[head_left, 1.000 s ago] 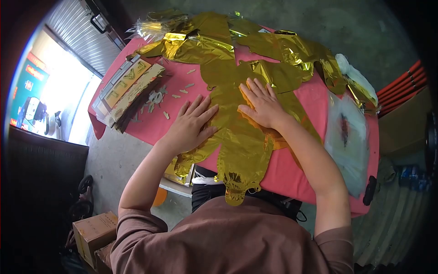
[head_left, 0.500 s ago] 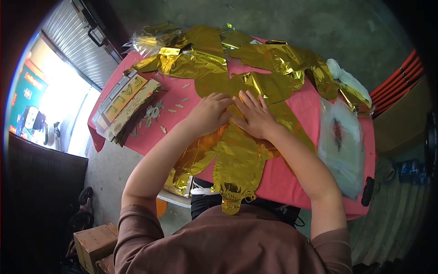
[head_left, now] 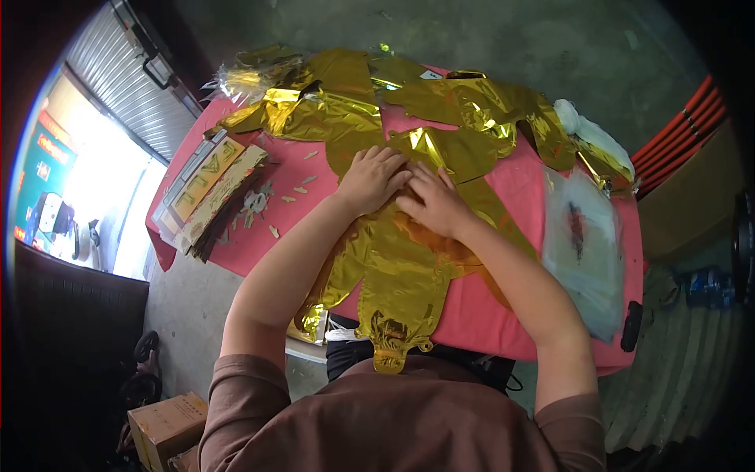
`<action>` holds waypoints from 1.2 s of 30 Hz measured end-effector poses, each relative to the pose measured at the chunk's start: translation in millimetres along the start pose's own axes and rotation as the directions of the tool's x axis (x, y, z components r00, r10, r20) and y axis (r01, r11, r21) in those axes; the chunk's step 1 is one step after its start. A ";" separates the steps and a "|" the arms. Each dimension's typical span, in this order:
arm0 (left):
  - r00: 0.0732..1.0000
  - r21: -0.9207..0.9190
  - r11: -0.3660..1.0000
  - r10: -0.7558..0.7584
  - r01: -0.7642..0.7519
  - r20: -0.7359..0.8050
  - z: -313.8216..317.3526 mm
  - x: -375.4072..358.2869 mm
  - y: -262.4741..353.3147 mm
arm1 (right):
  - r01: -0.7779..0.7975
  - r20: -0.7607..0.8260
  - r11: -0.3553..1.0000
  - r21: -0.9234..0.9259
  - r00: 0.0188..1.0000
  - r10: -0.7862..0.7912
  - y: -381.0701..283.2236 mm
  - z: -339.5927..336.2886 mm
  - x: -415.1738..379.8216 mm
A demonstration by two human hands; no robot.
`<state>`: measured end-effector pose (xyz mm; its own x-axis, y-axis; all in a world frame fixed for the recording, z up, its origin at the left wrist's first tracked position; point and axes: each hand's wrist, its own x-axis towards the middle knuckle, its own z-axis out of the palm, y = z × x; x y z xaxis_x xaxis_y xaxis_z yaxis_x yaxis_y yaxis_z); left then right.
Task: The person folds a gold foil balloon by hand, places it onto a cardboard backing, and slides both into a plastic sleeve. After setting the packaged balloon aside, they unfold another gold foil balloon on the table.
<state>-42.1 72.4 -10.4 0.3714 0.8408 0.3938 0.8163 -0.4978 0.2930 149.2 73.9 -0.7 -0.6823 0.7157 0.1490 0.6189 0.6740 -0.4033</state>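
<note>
A flat, uninflated gold foil balloon (head_left: 401,287) lies in front of me, its rounded tab hanging over the near table edge. My left hand (head_left: 371,182) rests palm down on the foil near the table's middle, fingers stretched forward. Beside it, my right hand (head_left: 435,203) also presses flat on the foil, fingers extended and its tips touching or nearly touching the left hand. Neither hand visibly grips anything, though the foil beneath the palms is hidden. More gold foil sheets (head_left: 456,152) spread just beyond my fingers.
The table has a pink cloth (head_left: 503,326). On its left stand a stack of printed cards (head_left: 216,189) and small pale scraps (head_left: 255,203). To the right lie clear plastic bags (head_left: 586,252) and a white bundle (head_left: 586,126). A cardboard box (head_left: 167,425) sits on the floor.
My left hand has slid forward over the foil, and the two hands have come closer together. The balloon's near end has shifted slightly left. The whole view has moved a little.
</note>
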 end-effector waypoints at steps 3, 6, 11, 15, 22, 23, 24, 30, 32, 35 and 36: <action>0.999 0.052 0.998 0.045 -0.044 -0.006 0.7 -0.8 0.9 | -0.032 -0.099 0.981 0.191 0.994 0.051 17.7 -18.4 7.0; 0.999 0.052 0.998 0.025 -0.026 0.025 -2.1 0.2 3.7 | -0.018 -0.298 0.999 -0.032 0.954 0.007 52.7 -16.3 9.2; 0.999 0.049 0.999 0.018 -0.020 0.036 -2.0 0.7 2.4 | -0.329 -0.207 0.837 -0.437 0.943 0.262 93.1 -32.8 -4.5; 0.999 0.042 0.999 0.016 -0.018 0.037 -1.5 0.8 2.9 | -0.500 -0.208 0.841 -0.206 0.863 0.461 126.4 -78.8 3.7; 0.999 0.054 0.998 0.008 -0.010 0.038 -1.8 0.5 5.5 | -0.599 -0.284 0.681 0.421 0.626 0.727 176.9 -75.6 33.1; 0.999 0.054 0.998 0.012 -0.014 0.038 -2.1 0.0 5.6 | -0.478 -0.234 0.598 0.643 0.621 0.748 172.8 -72.6 38.1; 0.999 0.056 0.998 0.014 -0.016 0.036 -2.9 0.2 5.0 | -0.328 -0.181 0.469 0.820 0.629 0.756 169.6 -72.7 44.5; 0.999 0.049 0.998 0.027 -0.028 0.023 -2.1 0.3 4.2 | 0.120 -0.086 0.013 0.993 0.629 0.772 202.0 -95.2 93.5; 0.999 0.042 0.999 0.027 -0.028 0.025 -1.3 -0.1 3.9 | 0.193 -0.093 -0.056 0.980 0.683 0.725 193.2 -126.2 104.0; 0.999 0.044 0.999 0.029 -0.030 0.023 -1.6 0.4 4.5 | 0.306 -0.244 0.045 0.951 0.653 0.717 166.0 -165.7 114.0; 0.999 0.049 0.998 0.028 -0.029 0.022 -2.1 0.6 4.5 | 0.381 -0.373 0.143 0.913 0.639 0.672 161.3 -177.2 118.2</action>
<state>-39.1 70.2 -7.1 0.4041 0.8310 0.3824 0.8256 -0.5113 0.2387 237.4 299.6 111.8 0.1249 0.9791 0.1604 -0.5268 0.2025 -0.8255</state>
